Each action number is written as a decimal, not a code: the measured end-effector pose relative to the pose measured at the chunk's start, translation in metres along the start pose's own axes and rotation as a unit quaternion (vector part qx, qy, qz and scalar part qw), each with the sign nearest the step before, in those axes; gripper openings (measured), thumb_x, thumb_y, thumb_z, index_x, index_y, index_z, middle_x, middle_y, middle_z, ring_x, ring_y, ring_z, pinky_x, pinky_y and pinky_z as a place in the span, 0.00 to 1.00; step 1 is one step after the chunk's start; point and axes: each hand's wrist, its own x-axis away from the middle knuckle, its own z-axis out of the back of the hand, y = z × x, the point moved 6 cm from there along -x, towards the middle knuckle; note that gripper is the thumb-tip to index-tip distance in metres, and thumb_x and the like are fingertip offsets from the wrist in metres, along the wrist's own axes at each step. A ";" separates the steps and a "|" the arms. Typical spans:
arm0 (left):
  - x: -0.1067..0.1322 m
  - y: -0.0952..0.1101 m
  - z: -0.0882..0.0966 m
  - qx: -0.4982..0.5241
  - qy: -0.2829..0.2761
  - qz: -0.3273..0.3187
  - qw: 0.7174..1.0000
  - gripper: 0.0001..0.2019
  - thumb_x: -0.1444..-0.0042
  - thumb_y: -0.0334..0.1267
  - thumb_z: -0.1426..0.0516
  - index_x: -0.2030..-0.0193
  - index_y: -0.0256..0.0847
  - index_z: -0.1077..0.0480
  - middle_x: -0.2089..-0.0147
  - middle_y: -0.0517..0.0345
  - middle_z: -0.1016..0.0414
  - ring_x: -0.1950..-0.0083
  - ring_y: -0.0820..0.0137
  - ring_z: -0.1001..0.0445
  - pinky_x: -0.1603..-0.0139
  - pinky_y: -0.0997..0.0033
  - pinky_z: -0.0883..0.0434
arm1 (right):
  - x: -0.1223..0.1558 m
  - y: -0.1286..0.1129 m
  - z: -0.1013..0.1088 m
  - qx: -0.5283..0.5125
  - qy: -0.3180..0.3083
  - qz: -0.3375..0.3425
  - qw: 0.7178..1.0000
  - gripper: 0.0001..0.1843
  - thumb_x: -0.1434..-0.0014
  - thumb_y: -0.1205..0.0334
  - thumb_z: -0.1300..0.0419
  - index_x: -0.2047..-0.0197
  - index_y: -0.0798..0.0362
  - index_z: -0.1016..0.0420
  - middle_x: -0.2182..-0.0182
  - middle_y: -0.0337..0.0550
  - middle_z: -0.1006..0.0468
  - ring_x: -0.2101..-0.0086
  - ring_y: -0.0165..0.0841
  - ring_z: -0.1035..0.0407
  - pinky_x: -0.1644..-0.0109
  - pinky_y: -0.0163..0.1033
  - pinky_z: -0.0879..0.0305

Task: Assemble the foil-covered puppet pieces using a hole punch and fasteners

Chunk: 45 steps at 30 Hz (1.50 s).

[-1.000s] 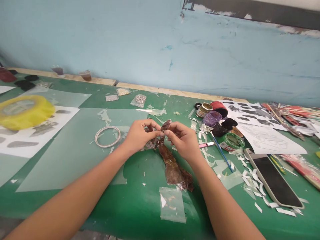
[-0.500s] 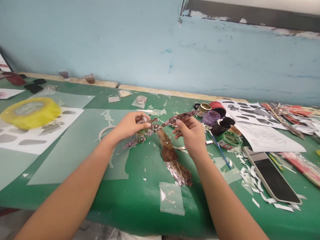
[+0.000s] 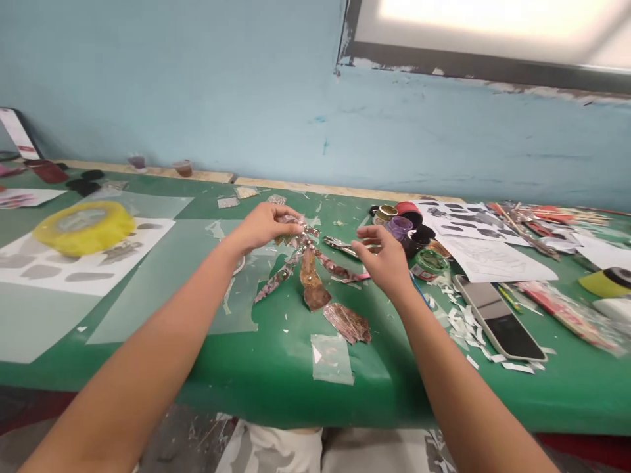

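Note:
My left hand (image 3: 266, 225) pinches the top of a brown, shiny beaded ornament (image 3: 309, 279) made of several foil-like strips, holding it up so the strips hang down and fan out over the green table (image 3: 276, 374). A detached brown foil piece (image 3: 348, 322) lies on the table just below it. My right hand (image 3: 384, 259) hovers to the right of the ornament with its fingers loosely spread, touching nothing. A small clear plastic bag (image 3: 331, 358) lies near the front edge.
Paint jars (image 3: 408, 231) and a blue brush (image 3: 419, 289) sit right of my right hand. A phone (image 3: 499, 316), white paper scraps (image 3: 466, 325) and printed sheets (image 3: 486, 256) lie further right. A yellow tape roll (image 3: 83, 226) sits on the left; small bags (image 3: 236, 196) lie at the back.
My right hand has let go of the ornament's strip and opened. My left hand has lifted the ornament and the strips now hang down. The camera has tilted up and back.

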 end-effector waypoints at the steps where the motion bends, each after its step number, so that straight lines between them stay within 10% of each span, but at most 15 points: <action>1: -0.002 0.013 0.000 -0.007 -0.002 -0.021 1.000 0.15 0.58 0.42 0.32 0.62 0.40 0.21 0.68 0.52 0.23 0.72 0.72 0.31 0.71 0.69 0.36 | -0.001 -0.006 -0.005 -0.007 -0.038 0.020 0.999 0.18 0.49 0.52 0.38 0.57 0.52 0.28 0.58 0.48 0.22 0.61 0.37 0.28 0.55 0.46 0.32; 6: -0.017 0.072 -0.005 0.001 -0.048 -0.096 0.994 0.11 0.62 0.35 0.31 0.68 0.37 0.22 0.75 0.54 0.27 0.73 0.70 0.30 0.70 0.67 0.35 | -0.013 -0.043 -0.038 -0.143 -0.215 0.016 0.966 0.18 0.47 0.49 0.38 0.60 0.53 0.27 0.72 0.40 0.25 0.70 0.32 0.30 0.67 0.39 0.31; 11: -0.022 0.094 0.012 0.069 0.052 -0.104 0.991 0.23 0.54 0.42 0.34 0.51 0.39 0.28 0.69 0.54 0.27 0.71 0.70 0.30 0.69 0.69 0.35 | -0.028 -0.063 -0.027 -0.274 -0.137 -0.061 0.950 0.16 0.52 0.51 0.34 0.68 0.54 0.30 0.75 0.36 0.32 0.77 0.25 0.37 0.77 0.34 0.35; 17: 0.026 0.066 -0.019 0.030 -0.071 0.006 0.997 0.20 0.57 0.45 0.33 0.56 0.41 0.25 0.64 0.52 0.25 0.68 0.69 0.29 0.70 0.70 0.35 | -0.019 -0.067 -0.008 -0.321 -0.099 -0.112 0.935 0.18 0.56 0.52 0.31 0.68 0.54 0.30 0.76 0.35 0.33 0.78 0.25 0.38 0.78 0.34 0.32; 25: 0.063 -0.002 -0.048 0.141 0.056 0.062 0.987 0.12 0.54 0.43 0.36 0.68 0.38 0.30 0.76 0.63 0.33 0.79 0.78 0.39 0.79 0.76 0.40 | 0.037 -0.051 -0.049 -0.170 -0.238 -0.145 0.945 0.15 0.57 0.57 0.32 0.68 0.53 0.30 0.77 0.36 0.28 0.76 0.29 0.33 0.80 0.32 0.37; 30: 0.072 -0.038 -0.048 0.212 0.100 0.098 0.967 0.15 0.53 0.46 0.37 0.64 0.39 0.32 0.73 0.64 0.32 0.81 0.78 0.35 0.82 0.76 0.37 | 0.043 -0.028 -0.059 -0.200 -0.185 -0.182 0.945 0.12 0.57 0.58 0.34 0.72 0.55 0.29 0.79 0.34 0.31 0.80 0.27 0.36 0.81 0.33 0.36; 37: 0.067 -0.049 -0.047 0.205 0.102 0.075 0.971 0.16 0.55 0.47 0.36 0.66 0.38 0.29 0.77 0.65 0.34 0.84 0.81 0.44 0.85 0.78 0.48 | 0.029 -0.004 -0.062 -0.269 -0.107 -0.188 0.939 0.22 0.55 0.49 0.36 0.60 0.54 0.28 0.74 0.35 0.27 0.78 0.27 0.33 0.76 0.35 0.30; 45: 0.066 -0.053 -0.041 0.249 0.176 0.050 0.951 0.17 0.57 0.50 0.36 0.70 0.39 0.33 0.79 0.67 0.40 0.80 0.80 0.44 0.78 0.78 0.42 | 0.037 0.011 -0.050 -0.263 -0.108 -0.198 0.938 0.21 0.54 0.43 0.35 0.71 0.50 0.36 0.84 0.29 0.38 0.85 0.26 0.42 0.86 0.31 0.50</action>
